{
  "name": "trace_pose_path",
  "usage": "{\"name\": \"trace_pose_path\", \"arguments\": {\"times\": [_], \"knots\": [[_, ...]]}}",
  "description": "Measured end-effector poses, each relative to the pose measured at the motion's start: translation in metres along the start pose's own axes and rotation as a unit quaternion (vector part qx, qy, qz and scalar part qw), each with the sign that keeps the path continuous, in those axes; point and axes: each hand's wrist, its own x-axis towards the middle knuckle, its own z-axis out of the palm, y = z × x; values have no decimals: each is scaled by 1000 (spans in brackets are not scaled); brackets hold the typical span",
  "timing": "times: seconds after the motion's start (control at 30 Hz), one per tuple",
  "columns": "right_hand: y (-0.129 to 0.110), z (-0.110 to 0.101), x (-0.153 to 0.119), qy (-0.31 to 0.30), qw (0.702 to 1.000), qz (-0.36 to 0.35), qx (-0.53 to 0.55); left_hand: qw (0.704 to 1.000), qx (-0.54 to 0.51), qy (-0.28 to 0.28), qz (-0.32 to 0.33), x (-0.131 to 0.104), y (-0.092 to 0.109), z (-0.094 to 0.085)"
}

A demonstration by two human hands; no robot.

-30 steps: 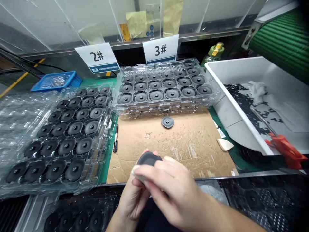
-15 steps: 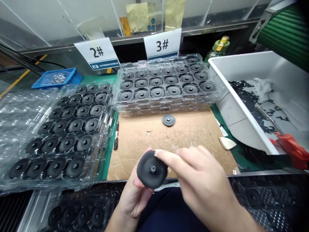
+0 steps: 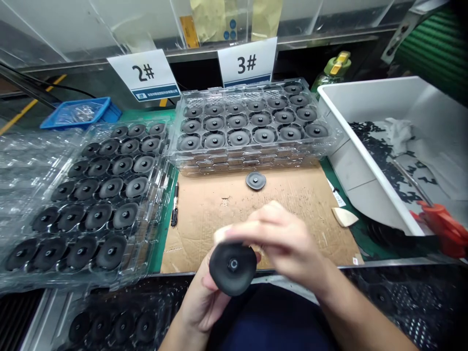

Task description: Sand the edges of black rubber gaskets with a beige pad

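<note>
A black rubber disc (image 3: 234, 278) with a small hub at its centre is held near the front edge of the cardboard. My left hand (image 3: 201, 297) grips it from the left and below, the thumb at its side. Over the disc's top edge lie the fingers of my right hand (image 3: 281, 243), slightly blurred, pressed on the rim; some fingertips are hidden behind the disc. Another disc (image 3: 255, 181) rests alone on the cardboard sheet (image 3: 204, 243), in front of the stacked clear tray (image 3: 248, 158) of similar discs.
To the left stands a clear tray (image 3: 146, 234) of discs, with a black marker (image 3: 175, 207) beside it. At the right are a white bin (image 3: 369, 170) of small black parts, red-handled pliers (image 3: 442, 224) and a pale wedge (image 3: 344, 217). A blue basket (image 3: 106, 114) sits at the back left.
My right hand has moved left and up over the disc's top edge. The disc has shifted slightly down and right and tilted. The camera view has moved a little.
</note>
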Motion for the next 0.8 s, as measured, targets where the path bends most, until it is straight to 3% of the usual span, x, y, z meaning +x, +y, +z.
{"name": "trace_pose_path", "arguments": {"times": [0.07, 0.13, 0.27, 0.33, 0.4, 0.5, 0.57, 0.63, 0.67, 0.73, 0.8], "knots": [[21, 4, -11, 32, 992, 118, 5, 999, -28, -33, -2, -3, 1, -4], [40, 17, -29, 33, 984, 176, -3, 997, -50, -62, -7, -5, 3, -9], [61, 53, -66, -29, 987, 159, -20, 995, -59, -76, -9, -5, 6, -14], [63, 57, -70, -45, 986, 155, -33, 996, -57, -73, -16, -5, 7, -15], [54, 46, -63, -39, 984, 168, -44, 996, -51, -72, -24, -5, 7, -13], [23, 17, -37, 14, 985, 168, -41, 997, -40, -62, -19, -6, 5, -10], [-3, 4, -20, 31, 996, 80, -28, 998, -39, -43, -20, -6, 2, -9], [-20, 1, -8, -27, 999, -15, -17, 999, -24, -23, -20, -6, 0, -10], [-24, 1, -4, -64, 997, -31, -21, 1000, -14, -17, -18, -6, -1, -11], [-25, 5, 0, -114, 992, 4, -56, 1000, 5, -13, -8, -5, -2, -14], [-23, 9, 3, -126, 985, 36, -110, 1000, 8, -9, 0, -5, -2, -14]]}}
